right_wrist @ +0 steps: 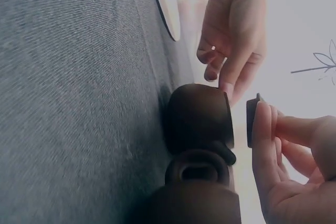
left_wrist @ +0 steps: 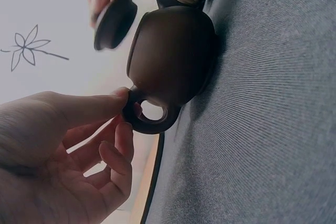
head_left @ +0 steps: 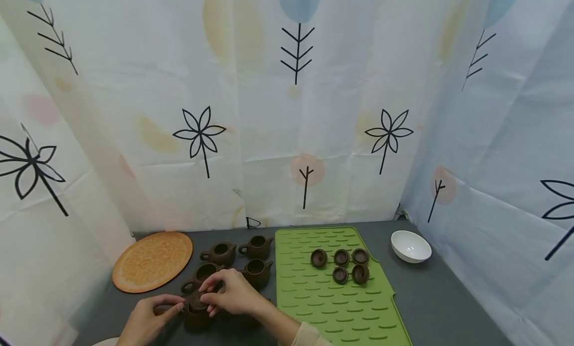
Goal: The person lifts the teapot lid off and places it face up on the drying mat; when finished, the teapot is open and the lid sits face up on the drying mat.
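Near the tabletop's front left corner, the left hand [left_wrist: 58, 156] pinched the teapot [left_wrist: 170, 59] handle while the right hand [head_left: 233, 291] pinched a lid [left_wrist: 114, 20] just off its mouth. Judging by this, the lid was mid-fit; next it needed centring and lowering.

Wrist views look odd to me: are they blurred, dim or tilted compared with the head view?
Head view: bright, even light, wide-angle bending at the edges. Left wrist view: turned sideways, dim, the teapot reasonably sharp, the lid slightly soft. Right wrist view: also sideways, near fingers and closest pot out of focus, backdrop washed out.
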{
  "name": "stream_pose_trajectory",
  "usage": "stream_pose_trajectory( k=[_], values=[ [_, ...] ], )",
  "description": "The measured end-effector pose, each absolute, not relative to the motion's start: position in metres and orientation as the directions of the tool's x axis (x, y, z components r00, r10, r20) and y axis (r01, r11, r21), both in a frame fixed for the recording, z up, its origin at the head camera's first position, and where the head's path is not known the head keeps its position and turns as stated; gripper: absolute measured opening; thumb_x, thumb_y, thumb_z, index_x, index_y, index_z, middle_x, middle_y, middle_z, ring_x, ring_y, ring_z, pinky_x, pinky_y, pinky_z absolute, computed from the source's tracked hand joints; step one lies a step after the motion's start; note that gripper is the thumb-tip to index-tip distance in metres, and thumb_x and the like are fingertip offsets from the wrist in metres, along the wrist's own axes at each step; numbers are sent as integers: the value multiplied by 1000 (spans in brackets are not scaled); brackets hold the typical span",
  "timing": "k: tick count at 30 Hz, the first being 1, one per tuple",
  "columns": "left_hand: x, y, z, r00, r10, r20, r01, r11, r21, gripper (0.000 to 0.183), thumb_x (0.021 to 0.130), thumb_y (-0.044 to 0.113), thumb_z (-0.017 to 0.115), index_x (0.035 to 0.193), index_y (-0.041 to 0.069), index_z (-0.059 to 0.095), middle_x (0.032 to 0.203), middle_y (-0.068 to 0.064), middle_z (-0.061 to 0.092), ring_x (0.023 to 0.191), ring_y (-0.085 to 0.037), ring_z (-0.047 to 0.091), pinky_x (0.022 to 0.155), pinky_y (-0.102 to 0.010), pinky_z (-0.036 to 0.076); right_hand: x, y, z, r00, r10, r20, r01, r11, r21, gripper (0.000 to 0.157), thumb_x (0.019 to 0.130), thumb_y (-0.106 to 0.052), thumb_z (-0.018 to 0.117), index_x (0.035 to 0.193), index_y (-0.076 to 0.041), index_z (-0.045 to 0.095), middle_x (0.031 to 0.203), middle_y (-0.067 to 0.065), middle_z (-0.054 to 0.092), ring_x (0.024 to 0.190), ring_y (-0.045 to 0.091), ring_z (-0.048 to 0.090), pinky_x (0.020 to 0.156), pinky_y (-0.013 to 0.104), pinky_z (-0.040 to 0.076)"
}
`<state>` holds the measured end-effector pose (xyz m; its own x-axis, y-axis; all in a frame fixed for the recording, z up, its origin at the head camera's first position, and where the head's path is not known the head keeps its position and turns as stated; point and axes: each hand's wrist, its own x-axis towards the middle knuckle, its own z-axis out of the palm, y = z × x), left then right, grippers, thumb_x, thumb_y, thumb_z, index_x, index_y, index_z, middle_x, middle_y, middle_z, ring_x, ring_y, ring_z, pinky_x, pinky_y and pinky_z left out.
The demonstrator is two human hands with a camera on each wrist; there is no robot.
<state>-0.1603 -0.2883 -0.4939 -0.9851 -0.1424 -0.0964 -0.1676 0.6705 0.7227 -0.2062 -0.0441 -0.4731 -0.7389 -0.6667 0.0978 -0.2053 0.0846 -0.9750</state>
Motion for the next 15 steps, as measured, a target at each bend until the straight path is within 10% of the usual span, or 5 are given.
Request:
stream_pose_trajectory(
  k=[7, 15],
  values=[
    [-162, -288, -497, -986, -146, -86, -162, 668, 726, 29, 95, 30, 85, 108, 5, 84, 101, -12, 84, 84, -25, 80, 71, -41, 63, -203, -15, -463, -734, -664, 142, -239, 56, -969, 16, 104, -10, 74, 117, -4, 77, 117, 1, 63, 68, 1, 72, 73, 42, 68],
    [-162, -290, -497, -985, -141, -96, -166, 668, 725, 31, 95, 33, 85, 109, 6, 84, 101, -9, 84, 85, -24, 81, 72, -41, 63, -205, 37, -452, -728, -660, 183, -289, 53, -956, 22, 108, -10, 68, 126, 2, 68, 121, 24, 60, 66, 5, 63, 60, 22, 57]
  ],
)
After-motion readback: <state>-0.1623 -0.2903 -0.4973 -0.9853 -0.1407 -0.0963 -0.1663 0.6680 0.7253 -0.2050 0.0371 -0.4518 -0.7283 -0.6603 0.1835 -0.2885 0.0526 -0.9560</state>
